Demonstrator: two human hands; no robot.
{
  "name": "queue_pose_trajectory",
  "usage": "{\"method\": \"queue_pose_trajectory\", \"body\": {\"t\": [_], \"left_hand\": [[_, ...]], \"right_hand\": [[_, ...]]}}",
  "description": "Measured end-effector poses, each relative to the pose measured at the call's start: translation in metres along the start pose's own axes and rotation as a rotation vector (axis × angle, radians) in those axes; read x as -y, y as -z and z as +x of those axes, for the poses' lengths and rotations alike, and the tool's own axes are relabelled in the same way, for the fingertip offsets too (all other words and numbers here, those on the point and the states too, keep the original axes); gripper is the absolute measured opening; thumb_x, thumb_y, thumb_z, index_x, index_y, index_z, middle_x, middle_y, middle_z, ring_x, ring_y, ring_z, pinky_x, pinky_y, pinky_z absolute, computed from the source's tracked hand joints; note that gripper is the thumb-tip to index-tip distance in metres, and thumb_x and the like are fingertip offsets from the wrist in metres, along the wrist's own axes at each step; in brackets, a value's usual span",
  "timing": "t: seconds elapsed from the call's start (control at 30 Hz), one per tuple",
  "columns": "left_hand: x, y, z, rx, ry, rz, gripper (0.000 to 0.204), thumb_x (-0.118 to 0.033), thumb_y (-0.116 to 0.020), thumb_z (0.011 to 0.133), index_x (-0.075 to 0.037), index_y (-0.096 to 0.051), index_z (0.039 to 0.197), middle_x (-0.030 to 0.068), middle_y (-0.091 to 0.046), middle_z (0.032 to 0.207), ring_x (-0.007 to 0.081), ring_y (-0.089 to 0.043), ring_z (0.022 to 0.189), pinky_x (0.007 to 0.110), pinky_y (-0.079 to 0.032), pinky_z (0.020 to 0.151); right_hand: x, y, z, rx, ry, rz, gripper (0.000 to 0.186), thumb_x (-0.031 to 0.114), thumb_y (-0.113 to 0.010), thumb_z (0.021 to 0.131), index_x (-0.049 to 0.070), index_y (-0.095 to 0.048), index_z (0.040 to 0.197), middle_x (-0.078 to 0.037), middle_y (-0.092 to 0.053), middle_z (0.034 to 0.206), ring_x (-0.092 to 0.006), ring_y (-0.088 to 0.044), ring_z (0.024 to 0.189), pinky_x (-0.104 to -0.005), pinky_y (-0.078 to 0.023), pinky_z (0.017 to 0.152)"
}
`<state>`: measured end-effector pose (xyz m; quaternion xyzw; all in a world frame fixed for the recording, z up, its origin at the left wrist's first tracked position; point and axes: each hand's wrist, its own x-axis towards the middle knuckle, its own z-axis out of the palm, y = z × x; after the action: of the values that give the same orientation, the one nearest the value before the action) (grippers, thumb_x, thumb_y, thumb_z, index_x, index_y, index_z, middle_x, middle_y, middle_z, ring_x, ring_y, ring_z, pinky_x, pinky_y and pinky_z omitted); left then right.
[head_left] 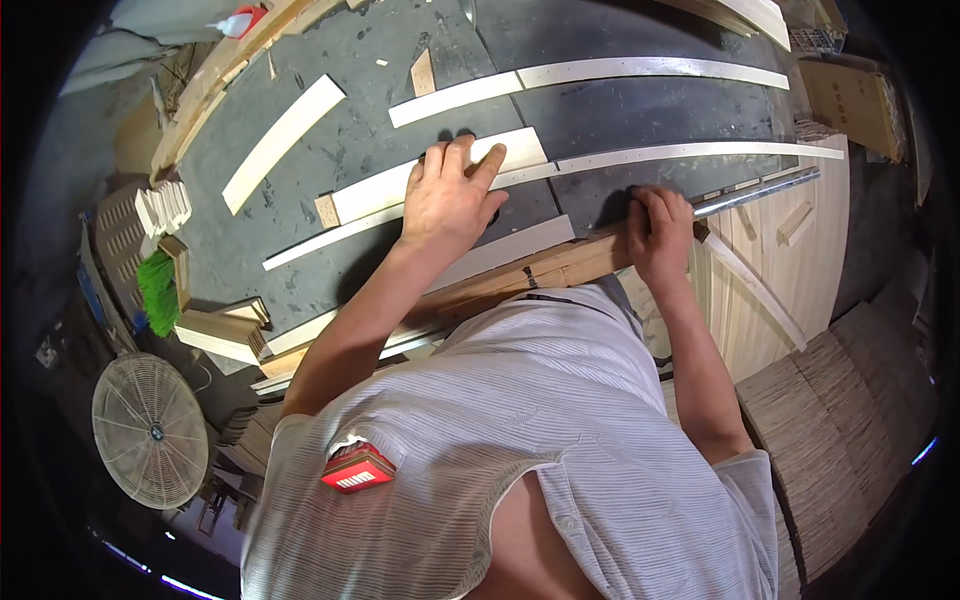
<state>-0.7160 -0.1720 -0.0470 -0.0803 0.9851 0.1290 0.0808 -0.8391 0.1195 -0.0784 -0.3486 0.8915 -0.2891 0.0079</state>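
My left hand (445, 195) lies on a pale wooden board (365, 192), its fingers spread across the top and the thumb toward me. Along the board's near side runs a long thin strip (690, 154) with small dots. A short wood block (326, 210) touches the board's left end. At the bench's near wooden edge (590, 258), my right hand (660, 235) is closed with curled fingers; what they hold, if anything, is hidden. Just right of it is a shiny metal tube (757, 192).
Farther back lie another dotted strip (650, 68), a small wood piece (423, 72) and a pale board (283, 143). A green brush (157, 292) and wood offcuts (218, 335) sit at the left. A fan (150, 432) stands lower left; stacked panels (835, 430) are at the right.
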Motion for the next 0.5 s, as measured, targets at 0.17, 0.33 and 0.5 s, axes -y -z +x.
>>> {"method": "queue_pose_trajectory", "body": {"t": [0.17,0.33,0.5], "left_hand": [[-0.006,-0.008,-0.002,-0.023,0.027,0.082,0.052,-0.037,-0.075,0.098,-0.025,-0.067,0.148,0.0139,-0.055,0.150,0.0346,-0.053,0.135,0.048,-0.051,0.109],[-0.016,-0.007,0.001,-0.013,0.021,0.180,0.052,-0.034,-0.075,0.098,-0.019,-0.067,0.147,0.0169,-0.055,0.150,0.0364,-0.054,0.133,0.049,-0.056,0.103],[-0.020,-0.008,0.000,-0.046,-0.013,0.242,0.050,-0.031,-0.074,0.099,-0.015,-0.067,0.146,0.0204,-0.057,0.146,0.0388,-0.056,0.130,0.050,-0.057,0.102]], "right_hand": [[-0.001,-0.005,-0.004,0.010,-0.020,-0.038,0.020,0.011,-0.077,0.086,0.010,-0.074,0.106,-0.006,-0.070,0.093,-0.0277,-0.064,0.084,-0.0409,-0.045,0.078],[-0.001,-0.004,-0.005,-0.029,-0.002,-0.038,0.020,0.014,-0.077,0.084,0.011,-0.074,0.103,-0.006,-0.068,0.089,-0.0271,-0.064,0.083,-0.0407,-0.046,0.076],[-0.004,-0.007,-0.006,-0.087,0.005,-0.036,0.017,0.016,-0.076,0.083,0.011,-0.074,0.100,-0.005,-0.069,0.088,-0.0266,-0.066,0.085,-0.0405,-0.048,0.078]]}}
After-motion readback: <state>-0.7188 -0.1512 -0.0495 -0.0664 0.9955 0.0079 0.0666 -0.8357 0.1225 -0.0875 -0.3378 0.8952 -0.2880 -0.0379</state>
